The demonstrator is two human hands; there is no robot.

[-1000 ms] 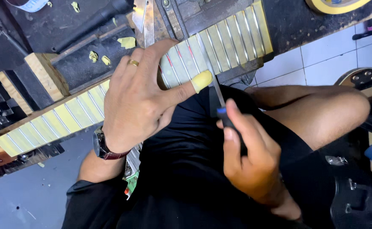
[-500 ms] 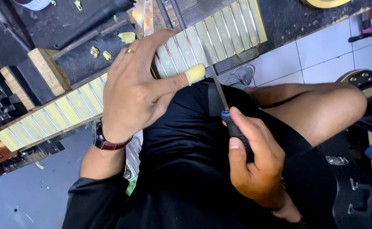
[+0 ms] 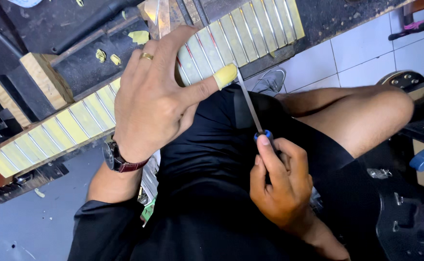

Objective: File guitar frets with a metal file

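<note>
Across the dark worktop (image 3: 328, 19) lies a guitar neck (image 3: 76, 125) — frets masked in yellow tape. The left hand (image 3: 149, 101) presses it flat (thumb taped); the right hand's (image 3: 282, 188) grip is closed on a slim file (image 3: 248, 104) — a slip could gouge the fretboard edge.

We are seeing our left hand (image 3: 149, 96) covering the guitar neck (image 3: 66, 126); wooden blocks (image 3: 40, 79) are crowding behind, tiled floor (image 3: 366, 53) lying open rightward.

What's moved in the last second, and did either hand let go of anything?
Little changed. The right hand slid the file slightly along the neck edge beside the taped thumb. Nothing was released: the left hand stays pressed on the neck, and the right keeps its grip.
</note>
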